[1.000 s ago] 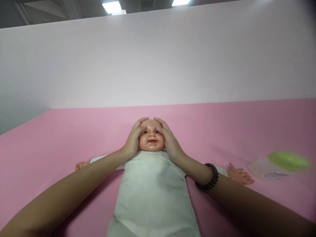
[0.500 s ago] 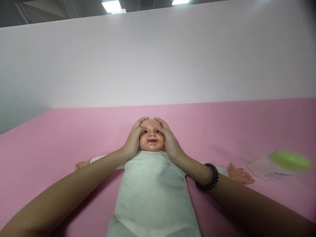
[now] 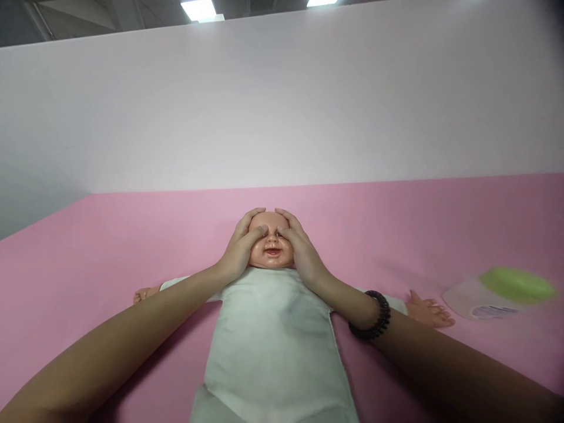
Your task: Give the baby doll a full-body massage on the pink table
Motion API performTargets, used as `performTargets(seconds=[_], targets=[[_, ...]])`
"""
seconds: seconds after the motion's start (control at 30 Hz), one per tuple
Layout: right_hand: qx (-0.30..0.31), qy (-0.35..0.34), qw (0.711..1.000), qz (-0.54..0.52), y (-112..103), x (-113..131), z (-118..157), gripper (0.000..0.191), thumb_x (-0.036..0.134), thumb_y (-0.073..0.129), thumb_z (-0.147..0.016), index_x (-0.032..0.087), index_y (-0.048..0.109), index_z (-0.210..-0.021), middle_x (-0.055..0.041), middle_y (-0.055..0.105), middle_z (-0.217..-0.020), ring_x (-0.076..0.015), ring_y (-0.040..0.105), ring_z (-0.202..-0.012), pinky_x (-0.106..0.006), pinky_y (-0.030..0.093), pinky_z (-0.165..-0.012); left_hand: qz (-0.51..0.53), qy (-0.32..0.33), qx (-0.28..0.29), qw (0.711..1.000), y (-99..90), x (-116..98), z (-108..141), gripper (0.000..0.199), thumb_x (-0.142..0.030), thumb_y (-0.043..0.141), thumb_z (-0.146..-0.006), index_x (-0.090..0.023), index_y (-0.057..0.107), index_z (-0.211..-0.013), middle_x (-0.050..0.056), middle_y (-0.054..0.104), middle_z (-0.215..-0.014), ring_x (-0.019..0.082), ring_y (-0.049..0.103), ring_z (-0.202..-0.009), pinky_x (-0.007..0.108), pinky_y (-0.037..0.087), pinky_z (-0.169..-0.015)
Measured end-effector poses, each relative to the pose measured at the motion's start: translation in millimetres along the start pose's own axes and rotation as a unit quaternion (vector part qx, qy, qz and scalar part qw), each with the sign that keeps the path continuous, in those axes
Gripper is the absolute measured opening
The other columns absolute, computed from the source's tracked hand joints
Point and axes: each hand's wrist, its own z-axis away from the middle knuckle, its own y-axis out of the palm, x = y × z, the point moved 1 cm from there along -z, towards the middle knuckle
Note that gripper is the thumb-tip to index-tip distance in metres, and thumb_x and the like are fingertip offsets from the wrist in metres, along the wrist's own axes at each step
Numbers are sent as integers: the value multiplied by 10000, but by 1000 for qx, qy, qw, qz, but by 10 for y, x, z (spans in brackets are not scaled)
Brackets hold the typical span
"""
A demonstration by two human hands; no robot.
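A baby doll (image 3: 272,257) in a white top (image 3: 277,341) lies on its back on the pink surface (image 3: 176,223), arms spread out. My left hand (image 3: 240,247) is wrapped round one side of the doll's head, with its thumb over the eye on that side. Round the other side of the head curves my right hand (image 3: 303,247), its thumb at the other eye. The fingertips of both hands rest near the top of the forehead, a small gap apart. A black coiled band (image 3: 379,317) circles my right forearm.
A clear container with a green lid (image 3: 517,285) lies at the right, close to the doll's outstretched hand (image 3: 427,311). Behind the pink surface rises a plain white wall (image 3: 282,106).
Both thumbs have moved inward over the doll's eyes, covering more of them. The palms and the doll have stayed in place.
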Motion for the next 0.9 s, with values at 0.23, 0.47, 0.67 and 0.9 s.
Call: performTargets(seconds=[0.23,0.47,0.67,0.9], targets=[[-7,1,1000,-16,14,-16,-36,528,427,468,-897,253,545,-1390,-43,512,-1582,-222,407,-1518,-406,329,-1284,-5,24,-7,1000,-21,64,-53,456,-400,495,-949,-224,559,-1364,93,565,-1420,305,521,-1365,445,416,-1168],[3,2,1000,-5,8,-14,5,567,453,566,-877,282,541,-1417,-40,543,-1538,-248,479,-1457,-411,398,-1235,8,29,-4,1000,-19,62,-29,458,-449,510,-966,-240,572,-1368,83,572,-1449,300,518,-1389,441,420,-1185],[-1,1,1000,13,0,12,19,597,458,560,-872,269,522,-1437,-42,510,-1584,-240,425,-1502,-418,354,-1264,-6,6,-2,1000,2,3,-5,519,-386,623,-907,-250,549,-1402,83,519,-1511,312,501,-1404,444,434,-1172],[-7,-10,1000,-6,3,-34,-34,527,367,483,-868,261,550,-1380,-32,521,-1567,-219,412,-1511,-391,318,-1286,-15,33,-14,999,-4,38,-39,459,-381,474,-950,-205,560,-1365,94,554,-1465,296,493,-1407,429,393,-1199]])
